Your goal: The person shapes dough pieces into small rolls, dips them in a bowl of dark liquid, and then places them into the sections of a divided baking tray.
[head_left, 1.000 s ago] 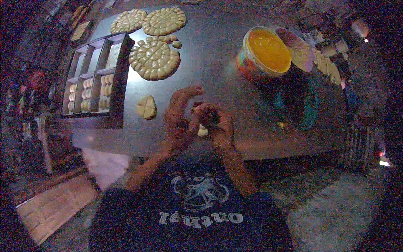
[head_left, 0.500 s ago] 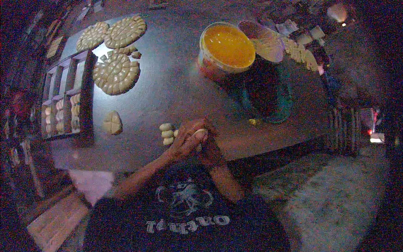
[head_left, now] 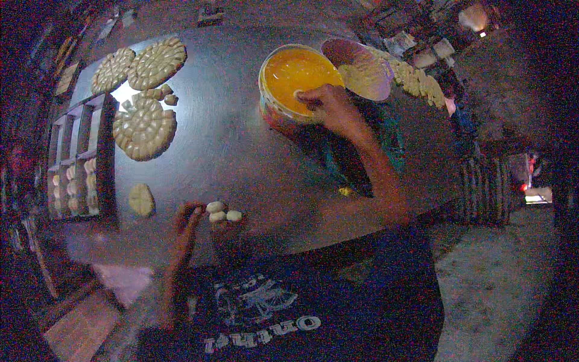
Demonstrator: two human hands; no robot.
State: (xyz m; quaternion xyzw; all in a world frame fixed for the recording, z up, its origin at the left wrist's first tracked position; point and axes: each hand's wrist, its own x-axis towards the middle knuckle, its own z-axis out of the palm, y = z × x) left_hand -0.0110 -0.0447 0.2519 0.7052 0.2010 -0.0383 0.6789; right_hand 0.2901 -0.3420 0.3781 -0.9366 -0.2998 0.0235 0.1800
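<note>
My right hand (head_left: 329, 102) is over a round bucket (head_left: 261, 90) full of yellow-orange stuff (head_left: 295, 66). Its fingers are pinched together at the near side of the surface, with a small pale dough ball (head_left: 298, 95) showing at the tips. Low on the table, my left hand (head_left: 188, 218) has its fingers loosely bent and apart. Just right of those fingers lies a little cluster of pale dough balls (head_left: 218, 215); whether they touch is too dim to tell. A flattened dough piece (head_left: 142, 200) lies farther left.
A divided wooden tray (head_left: 107, 157) with dough balls in its near compartments stands at the left. Large round scored dough slabs (head_left: 145, 127) lie beyond it. Past the bucket are a purple bowl (head_left: 374, 69) and a row of pale pieces (head_left: 419, 83). A yellow dab (head_left: 345, 191) sits right of centre.
My hands were together near the table's front edge around a dough ball. Now they are apart: the right has reached forward to the bucket, the left has moved left beside the dough balls.
</note>
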